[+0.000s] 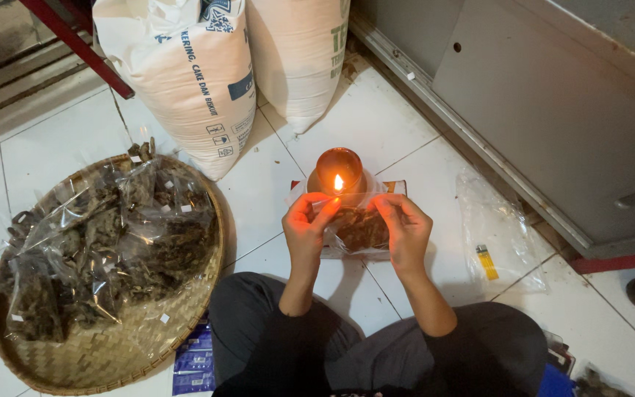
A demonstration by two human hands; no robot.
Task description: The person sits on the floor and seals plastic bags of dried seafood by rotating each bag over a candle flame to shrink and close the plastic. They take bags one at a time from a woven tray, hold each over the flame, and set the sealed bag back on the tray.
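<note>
Pinched between thumb and fingers of the left hand (308, 224) and the right hand (404, 229): a small clear packet (360, 226) of dark dried pieces, its top edge at the flame of the candle (339, 176). Left of the candle, a woven tray (112, 353) of filled packets; behind it, two white sacks (185, 73); right of it, an empty plastic bag (497, 235).

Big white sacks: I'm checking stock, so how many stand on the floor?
2: left sack stands behind the woven tray; right sack stands beside it, behind the flame. Both run out of view; more may be hidden.
</note>
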